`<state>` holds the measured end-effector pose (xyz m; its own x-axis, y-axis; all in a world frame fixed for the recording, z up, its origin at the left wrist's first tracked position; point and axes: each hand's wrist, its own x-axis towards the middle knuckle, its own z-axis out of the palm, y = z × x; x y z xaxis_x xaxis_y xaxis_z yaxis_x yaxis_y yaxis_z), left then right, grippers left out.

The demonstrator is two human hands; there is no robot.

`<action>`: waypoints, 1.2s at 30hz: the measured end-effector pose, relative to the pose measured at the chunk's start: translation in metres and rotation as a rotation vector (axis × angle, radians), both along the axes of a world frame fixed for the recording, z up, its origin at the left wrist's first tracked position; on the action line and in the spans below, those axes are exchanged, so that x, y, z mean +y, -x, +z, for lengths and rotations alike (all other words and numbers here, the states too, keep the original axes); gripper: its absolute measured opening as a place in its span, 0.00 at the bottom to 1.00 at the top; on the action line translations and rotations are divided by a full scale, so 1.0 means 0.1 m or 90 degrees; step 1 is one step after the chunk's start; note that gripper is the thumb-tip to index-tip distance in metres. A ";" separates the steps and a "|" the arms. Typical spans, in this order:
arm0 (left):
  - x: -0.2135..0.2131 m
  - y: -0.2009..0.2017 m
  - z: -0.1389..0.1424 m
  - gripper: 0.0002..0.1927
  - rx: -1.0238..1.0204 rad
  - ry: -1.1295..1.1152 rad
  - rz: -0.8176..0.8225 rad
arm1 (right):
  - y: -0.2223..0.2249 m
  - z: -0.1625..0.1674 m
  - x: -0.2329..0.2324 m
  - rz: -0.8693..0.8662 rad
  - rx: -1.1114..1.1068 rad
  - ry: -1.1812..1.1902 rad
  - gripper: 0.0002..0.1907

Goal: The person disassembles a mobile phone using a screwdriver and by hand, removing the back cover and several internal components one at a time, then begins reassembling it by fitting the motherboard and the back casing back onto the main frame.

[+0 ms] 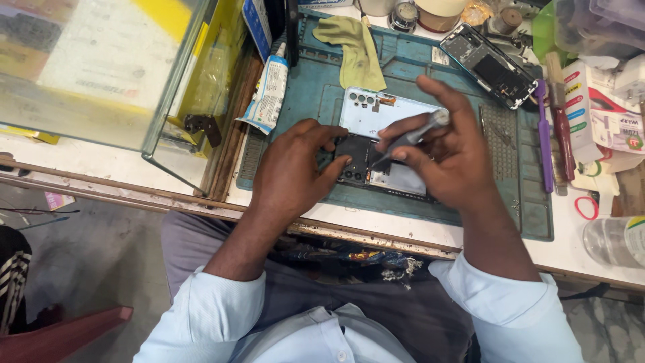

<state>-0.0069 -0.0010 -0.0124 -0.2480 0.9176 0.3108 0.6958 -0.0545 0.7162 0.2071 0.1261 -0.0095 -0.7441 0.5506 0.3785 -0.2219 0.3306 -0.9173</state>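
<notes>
An opened phone (376, 176) lies on the teal work mat (316, 94), its dark inner board and camera cluster showing. Its pale blue back cover (373, 111) lies just behind it. My left hand (295, 168) presses down on the phone's left end, fingers on the dark board. My right hand (450, 151) grips a small grey screwdriver (413, 136), tip pointing down into the phone's middle.
A second opened phone (494, 67) lies at the mat's far right. A yellow-green cloth (356, 47), a glue tube (269, 94), a purple toothbrush (543, 134), a red-handled tool (561, 128) and boxes (605, 114) surround the mat. A glass case (101, 67) stands left.
</notes>
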 end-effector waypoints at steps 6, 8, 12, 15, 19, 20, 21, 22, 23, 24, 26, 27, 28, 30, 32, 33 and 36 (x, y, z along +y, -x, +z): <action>0.00 -0.01 0.00 0.19 -0.003 0.014 -0.004 | -0.03 -0.04 0.19 -0.226 -0.004 -0.069 0.11; -0.01 0.00 0.00 0.19 0.005 -0.002 -0.004 | -0.01 -0.06 0.23 -0.276 -0.057 -0.106 0.11; 0.00 0.00 -0.01 0.19 -0.001 0.024 0.003 | 0.00 -0.06 0.26 -0.329 -0.128 -0.135 0.10; 0.00 -0.01 -0.01 0.18 0.003 0.004 -0.002 | 0.01 -0.04 0.27 -0.352 -0.121 -0.128 0.11; 0.00 -0.01 -0.02 0.18 -0.003 0.007 0.003 | 0.02 -0.04 0.28 -0.375 -0.152 -0.134 0.12; 0.00 -0.01 -0.03 0.17 -0.001 -0.001 0.002 | 0.02 -0.04 0.28 -0.377 -0.153 -0.137 0.13; 0.00 -0.01 -0.03 0.17 0.002 -0.009 0.002 | 0.02 -0.05 0.29 -0.379 -0.155 -0.139 0.13; 0.00 -0.01 -0.03 0.17 0.001 -0.008 0.001 | 0.01 -0.05 0.29 -0.382 -0.162 -0.140 0.13; 0.00 0.00 -0.03 0.16 0.000 -0.008 0.001 | 0.01 -0.05 0.29 -0.384 -0.169 -0.141 0.13; 0.00 0.00 -0.03 0.16 -0.001 -0.007 0.002 | 0.01 -0.06 0.29 -0.386 -0.176 -0.141 0.13; -0.01 -0.01 -0.03 0.15 -0.003 -0.015 0.002 | 0.00 -0.06 0.30 -0.381 -0.176 -0.125 0.14; -0.01 -0.01 -0.04 0.14 -0.003 -0.020 0.002 | 0.00 -0.06 0.30 -0.379 -0.176 -0.117 0.14; -0.01 -0.01 -0.04 0.14 -0.006 -0.017 0.004 | -0.01 -0.05 0.30 -0.376 -0.164 -0.118 0.14; -0.01 -0.01 -0.04 0.14 -0.012 -0.012 0.008 | -0.01 -0.05 0.29 -0.370 -0.142 -0.121 0.13; -0.01 0.00 -0.04 0.14 -0.015 -0.027 0.006 | -0.01 -0.04 0.27 -0.337 -0.088 -0.110 0.12; 0.00 0.00 -0.04 0.14 -0.017 -0.035 0.006 | 0.00 -0.04 0.25 -0.319 -0.062 -0.104 0.11; 0.03 0.02 -0.05 0.15 -0.026 -0.030 0.008 | 0.04 -0.06 0.14 -0.209 -0.001 -0.084 0.09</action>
